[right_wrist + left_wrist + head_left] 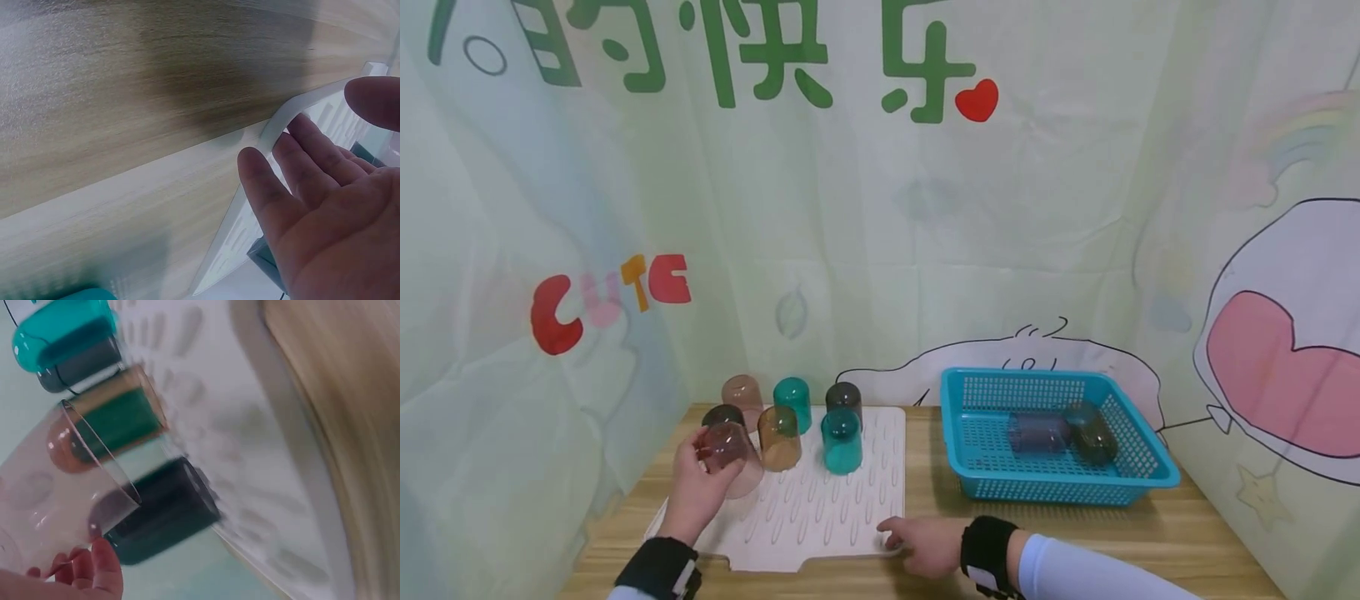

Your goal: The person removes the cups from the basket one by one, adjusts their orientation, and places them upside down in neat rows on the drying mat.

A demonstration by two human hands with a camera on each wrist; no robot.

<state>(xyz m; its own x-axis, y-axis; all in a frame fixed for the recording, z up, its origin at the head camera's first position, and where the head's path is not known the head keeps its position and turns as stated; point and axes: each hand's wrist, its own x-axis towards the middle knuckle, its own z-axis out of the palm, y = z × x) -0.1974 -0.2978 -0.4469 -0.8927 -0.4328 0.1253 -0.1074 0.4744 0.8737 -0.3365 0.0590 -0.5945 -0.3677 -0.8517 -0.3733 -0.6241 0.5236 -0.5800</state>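
While the left hand (696, 493) pinches a pale pink, see-through tumbler (44, 497) between thumb and fingers, the right hand (931, 546) lies at the near right corner of a white tray with raised ridges (850, 533), its fingers loosely extended and its thumb apart, holding nothing. Whether those fingertips press the tray's edge, I cannot tell.

The pink tumbler is upside down over the near left part of the tray; in the left wrist view it tilts against its neighbours, and its rim seems not to be seated. Six others stand mouth down: a smoky dark tumbler (724, 414) just behind it, an amber tumbler (779, 442) beside it, a second pink tumbler (741, 393), two teal tumblers (842, 446) and a charcoal-grey tumbler (844, 396).

On the wooden surface (928, 483) to the right, a turquoise plastic mesh basket (1052, 490) holds a purple tumbler (1037, 435) and a dark olive tumbler (1096, 440), both on their sides.

The step in hand looks like setting the pink tumbler down in the front row. The next move probably calls for levelling its rim, lowering it gently clear of the dark and amber ones, and then loosening the pinch.
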